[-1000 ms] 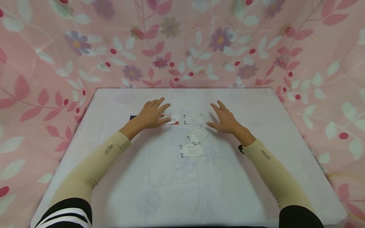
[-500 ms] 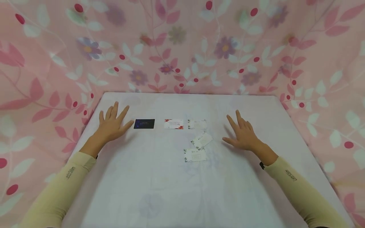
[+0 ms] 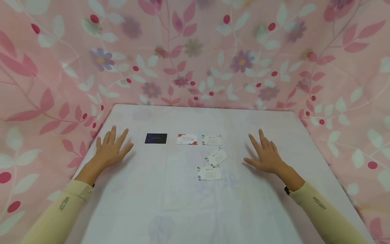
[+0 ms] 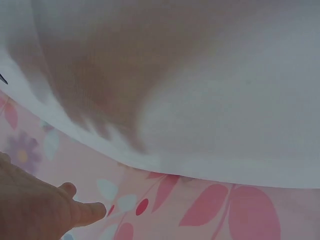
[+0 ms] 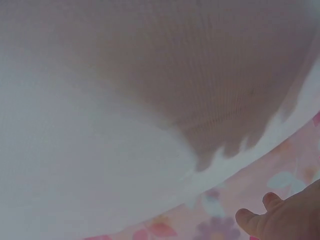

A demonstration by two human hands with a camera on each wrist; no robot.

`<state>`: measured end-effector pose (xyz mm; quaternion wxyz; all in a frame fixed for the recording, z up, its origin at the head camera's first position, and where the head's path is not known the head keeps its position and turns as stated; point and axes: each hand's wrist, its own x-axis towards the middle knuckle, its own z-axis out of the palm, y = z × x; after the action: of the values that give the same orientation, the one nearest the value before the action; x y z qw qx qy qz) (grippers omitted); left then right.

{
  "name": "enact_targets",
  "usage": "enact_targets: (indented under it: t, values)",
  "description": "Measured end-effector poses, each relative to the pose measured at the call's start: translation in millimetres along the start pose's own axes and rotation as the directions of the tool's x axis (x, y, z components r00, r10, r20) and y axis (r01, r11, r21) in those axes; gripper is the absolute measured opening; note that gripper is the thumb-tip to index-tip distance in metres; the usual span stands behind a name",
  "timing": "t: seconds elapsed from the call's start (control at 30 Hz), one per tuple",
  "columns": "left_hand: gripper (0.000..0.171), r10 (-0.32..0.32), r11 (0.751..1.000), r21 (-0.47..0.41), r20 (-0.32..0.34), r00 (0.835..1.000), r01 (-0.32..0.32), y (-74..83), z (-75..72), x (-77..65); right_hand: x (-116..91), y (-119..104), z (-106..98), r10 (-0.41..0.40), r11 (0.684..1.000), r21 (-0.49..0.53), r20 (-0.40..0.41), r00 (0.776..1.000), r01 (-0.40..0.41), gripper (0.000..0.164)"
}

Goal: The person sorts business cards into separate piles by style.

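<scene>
My left hand [image 3: 109,151] is spread over the left side of the table, holding nothing. Just to its right lies a dark blue-black card [image 3: 156,138]. Beside that card, in the same row, are a white card with red floral corners [image 3: 187,139] and a white card with green leaf corners [image 3: 212,140]. Below them a tilted leaf-patterned card [image 3: 216,158] touches or overlaps a lower leaf-patterned card [image 3: 210,173]. My right hand [image 3: 266,156], fingers spread, is to the right of the cards and apart from them. Both wrist views show part of a hand and its shadow on the cloth.
A white cloth covers the table [image 3: 170,210]. Behind it and along both sides hangs a pink floral curtain [image 3: 195,51], which meets the table's far edge.
My left hand has moved left off the row of cards, uncovering the dark card and the red floral one. My right hand has drawn away to the right. The cards keep their arrangement.
</scene>
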<state>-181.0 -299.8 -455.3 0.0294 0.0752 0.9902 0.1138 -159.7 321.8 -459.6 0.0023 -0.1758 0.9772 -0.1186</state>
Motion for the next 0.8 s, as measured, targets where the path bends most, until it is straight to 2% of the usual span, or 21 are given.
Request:
enact_targets:
  t: [0.17, 0.43, 0.57, 0.8]
  values:
    - [0.081, 0.014, 1.0, 0.004, 0.011, 1.0, -0.015, 0.0, 1.6, -4.9, -3, 1, 1, -0.023, 1.0, 0.0, 0.002, 1.0, 0.023, 0.097]
    - [0.081, 0.036, 0.999, 0.025, 0.021, 0.999, -0.037, 6.2, 1.1, -6.7, -2, 4, 3, -0.094, 0.995, -0.041, -0.078, 0.993, 0.091, 0.098]
    - [0.081, 0.047, 0.998, 0.031, 0.021, 0.999, -0.047, 9.7, 1.6, -8.0, -3, 2, 3, -0.118, 0.992, -0.049, -0.061, 0.991, 0.115, 0.096]
    - [0.082, 0.091, 0.992, 0.093, -0.024, 0.996, -0.089, 14.6, 7.5, -12.6, -4, -1, 1, -0.119, 0.99, -0.081, -0.016, 0.993, 0.117, 0.101]
